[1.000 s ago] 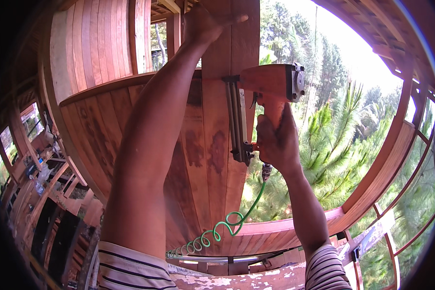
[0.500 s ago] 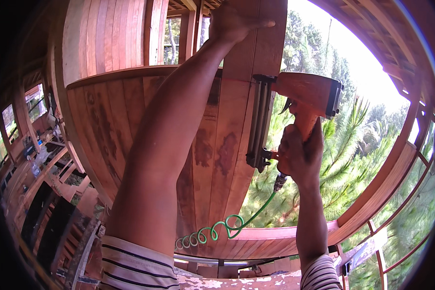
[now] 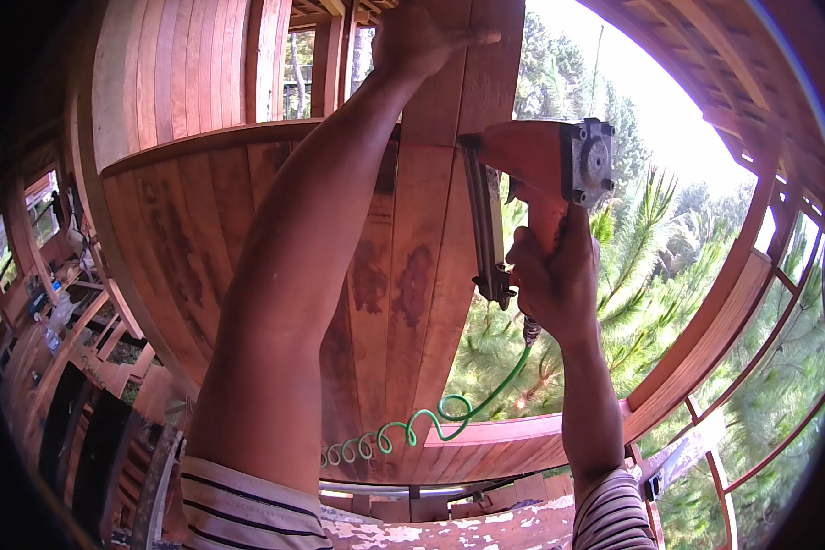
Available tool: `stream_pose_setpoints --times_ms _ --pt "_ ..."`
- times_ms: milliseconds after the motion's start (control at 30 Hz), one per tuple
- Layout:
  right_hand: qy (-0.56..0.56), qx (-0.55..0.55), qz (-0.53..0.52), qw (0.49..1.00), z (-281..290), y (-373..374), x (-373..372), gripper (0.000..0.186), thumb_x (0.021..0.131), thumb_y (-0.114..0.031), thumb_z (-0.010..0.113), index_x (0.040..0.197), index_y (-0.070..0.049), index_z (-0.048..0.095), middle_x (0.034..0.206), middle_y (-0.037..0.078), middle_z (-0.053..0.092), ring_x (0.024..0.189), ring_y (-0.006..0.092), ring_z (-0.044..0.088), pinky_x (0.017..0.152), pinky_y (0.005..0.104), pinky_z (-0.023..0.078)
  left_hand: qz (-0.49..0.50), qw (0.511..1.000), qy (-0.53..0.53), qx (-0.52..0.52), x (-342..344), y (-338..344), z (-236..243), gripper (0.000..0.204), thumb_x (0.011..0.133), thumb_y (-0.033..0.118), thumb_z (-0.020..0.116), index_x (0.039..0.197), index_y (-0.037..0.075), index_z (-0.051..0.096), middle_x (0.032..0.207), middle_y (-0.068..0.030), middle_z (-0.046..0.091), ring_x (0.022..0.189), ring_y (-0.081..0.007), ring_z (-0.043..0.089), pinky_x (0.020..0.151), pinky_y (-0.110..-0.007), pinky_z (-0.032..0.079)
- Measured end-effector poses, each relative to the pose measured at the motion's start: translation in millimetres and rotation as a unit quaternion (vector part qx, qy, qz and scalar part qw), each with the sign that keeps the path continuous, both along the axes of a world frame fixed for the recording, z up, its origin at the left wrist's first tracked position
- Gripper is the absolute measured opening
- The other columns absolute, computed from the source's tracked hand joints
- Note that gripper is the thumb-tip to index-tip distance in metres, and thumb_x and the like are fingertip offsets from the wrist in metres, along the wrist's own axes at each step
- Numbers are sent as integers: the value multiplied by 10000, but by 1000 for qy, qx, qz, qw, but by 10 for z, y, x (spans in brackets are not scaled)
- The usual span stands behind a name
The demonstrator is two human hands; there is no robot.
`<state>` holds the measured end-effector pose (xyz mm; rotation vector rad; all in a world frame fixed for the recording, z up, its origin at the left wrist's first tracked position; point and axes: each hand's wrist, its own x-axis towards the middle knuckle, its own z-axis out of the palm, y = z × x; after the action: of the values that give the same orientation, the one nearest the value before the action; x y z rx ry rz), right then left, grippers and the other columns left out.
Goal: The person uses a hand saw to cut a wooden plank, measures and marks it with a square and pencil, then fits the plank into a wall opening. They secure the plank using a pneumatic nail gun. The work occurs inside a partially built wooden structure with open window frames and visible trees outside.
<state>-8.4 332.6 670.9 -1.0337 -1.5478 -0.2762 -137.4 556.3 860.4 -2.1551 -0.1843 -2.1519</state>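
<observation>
My left hand (image 3: 419, 41) is raised high at the top, at the left edge of an upright wooden board (image 3: 486, 87). Its thumb stretches across the board's face, while the other fingers are partly hidden; the hand appears to grip the board. In my right hand (image 3: 564, 275) is an orange-red pneumatic nail gun (image 3: 527, 156), fingers wrapped round its handle. The gun's nose meets the board's right part, and its long dark magazine (image 3: 484, 220) hangs down along the board's edge. From the handle's base runs a green coiled air hose (image 3: 504, 380).
Below the board stretches a stained plank wall (image 3: 275, 247) with a curved-looking top rail. A wooden ledge (image 3: 697, 353) bends round the right, with trees beyond. At lower left lie timber pieces, dark boards (image 3: 105, 449) and a clear bottle (image 3: 53, 339). A paint-worn plank (image 3: 449, 532) crosses the bottom.
The nail gun has turned so that its grey end cap faces me more, its nose staying by the board. The whole view has shifted slightly; my left hand keeps its place on the board.
</observation>
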Motion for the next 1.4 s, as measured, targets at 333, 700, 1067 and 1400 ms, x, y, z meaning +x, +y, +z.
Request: stream_pose_setpoints --times_ms 333,700,1067,1400 --pt "-42 5 -16 999 59 62 -71 582 855 5 568 1394 1 351 911 279 662 805 499 652 675 485 514 145 984 -7 -108 -37 -224 -5 1252 585 658 883 1333 -203 368 1143 -303 656 1075 -384 669 920 -416 558" --pt "-12 -13 -23 1000 84 26 -183 576 864 9 549 1400 -3 340 910 274 666 811 485 667 678 487 522 102 988 14 -113 -71 -265 19 1199 592 670 871 1312 -183 431 1187 -334 627 1113 -417 646 960 -432 538" --pt "-53 15 -9 998 87 90 -186 590 863 19 553 1408 -43 337 1024 259 687 900 491 669 741 488 533 82 989 44 -113 -96 -171 34 1156 593 694 855 1255 -171 465 1099 -302 650 1034 -383 676 881 -418 559" --pt "11 -19 24 999 94 18 -232 588 868 -13 560 1417 -51 355 986 247 691 894 483 664 746 497 522 144 978 49 -144 -66 -192 -4 1162 535 731 858 1183 -149 464 1061 -325 663 1028 -415 687 857 -459 569"
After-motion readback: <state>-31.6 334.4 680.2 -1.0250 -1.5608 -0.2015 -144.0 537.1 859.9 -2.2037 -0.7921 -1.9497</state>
